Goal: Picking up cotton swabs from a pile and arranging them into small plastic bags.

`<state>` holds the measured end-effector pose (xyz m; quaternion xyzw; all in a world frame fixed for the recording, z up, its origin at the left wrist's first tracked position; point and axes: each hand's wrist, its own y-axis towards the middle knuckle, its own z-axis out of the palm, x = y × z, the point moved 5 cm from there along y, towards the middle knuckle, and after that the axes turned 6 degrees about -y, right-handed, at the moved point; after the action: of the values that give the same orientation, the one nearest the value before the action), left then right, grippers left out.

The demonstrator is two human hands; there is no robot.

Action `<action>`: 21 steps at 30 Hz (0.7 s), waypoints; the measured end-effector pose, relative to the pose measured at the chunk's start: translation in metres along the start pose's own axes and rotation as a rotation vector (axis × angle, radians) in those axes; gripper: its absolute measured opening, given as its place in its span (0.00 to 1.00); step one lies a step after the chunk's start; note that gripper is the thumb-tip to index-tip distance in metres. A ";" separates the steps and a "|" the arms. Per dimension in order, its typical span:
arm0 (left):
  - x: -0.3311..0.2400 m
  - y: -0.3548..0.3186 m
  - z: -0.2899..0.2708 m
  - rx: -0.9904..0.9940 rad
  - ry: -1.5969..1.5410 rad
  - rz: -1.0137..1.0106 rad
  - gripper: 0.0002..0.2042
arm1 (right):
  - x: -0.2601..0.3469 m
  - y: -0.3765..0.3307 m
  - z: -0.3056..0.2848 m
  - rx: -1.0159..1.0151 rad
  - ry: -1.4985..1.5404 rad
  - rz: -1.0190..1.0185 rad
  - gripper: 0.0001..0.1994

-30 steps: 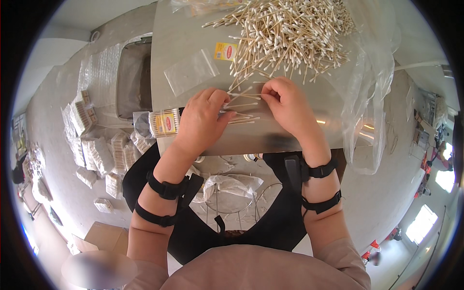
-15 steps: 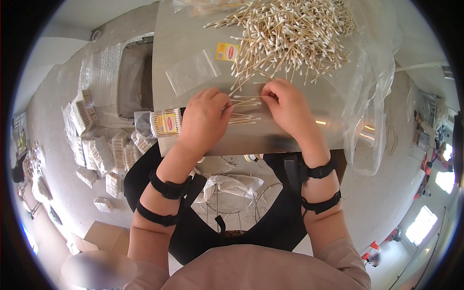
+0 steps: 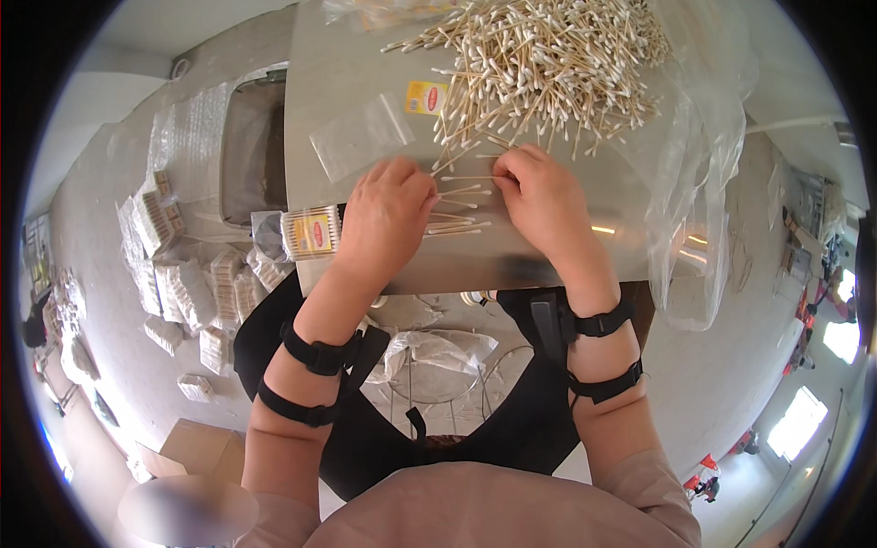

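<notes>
My left hand point(image 3: 388, 208) is closed at the near part of the metal table, with several cotton swabs point(image 3: 464, 191) sticking out to the right from its fingers. More swabs point(image 3: 457, 226) show just below, beside the same hand; whether they are gripped or lie on the table I cannot tell. Across from it, my right hand point(image 3: 541, 194) pinches the end of a single cotton swab point(image 3: 470, 177), whose white tip points left toward my left hand. A big heap of loose cotton swabs point(image 3: 557, 73) spreads over the far side of the table. Past my left wrist lies a filled pack of swabs point(image 3: 311, 232) with a yellow label.
A clear zip bag point(image 3: 361, 137) and a yellow card point(image 3: 425, 97) lie on the table point(image 3: 333, 82). Clear plastic sheeting point(image 3: 699, 183) hangs over its right edge. At left stand a grey bin point(image 3: 251, 151) and several packed bundles point(image 3: 187, 288) on the floor.
Both hands stay nearly in place. The swab in my right hand has risen very slightly away from those beside my left hand. The whole picture has shifted a little left.
</notes>
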<state>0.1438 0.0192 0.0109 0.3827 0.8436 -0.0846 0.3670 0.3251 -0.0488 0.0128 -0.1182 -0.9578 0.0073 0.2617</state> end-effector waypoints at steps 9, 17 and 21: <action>-0.002 -0.006 0.001 0.159 0.138 0.001 0.04 | 0.008 -0.001 0.006 -0.004 -0.028 -0.093 0.04; -0.006 -0.003 -0.004 0.162 0.055 0.022 0.04 | 0.016 -0.002 0.011 0.049 -0.018 -0.100 0.04; -0.002 -0.005 -0.004 0.160 0.040 0.010 0.03 | 0.014 -0.002 0.010 0.102 0.070 -0.049 0.04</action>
<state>0.1389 0.0163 0.0139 0.4165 0.8395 -0.1422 0.3185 0.3082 -0.0466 0.0117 -0.0815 -0.9491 0.0455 0.3008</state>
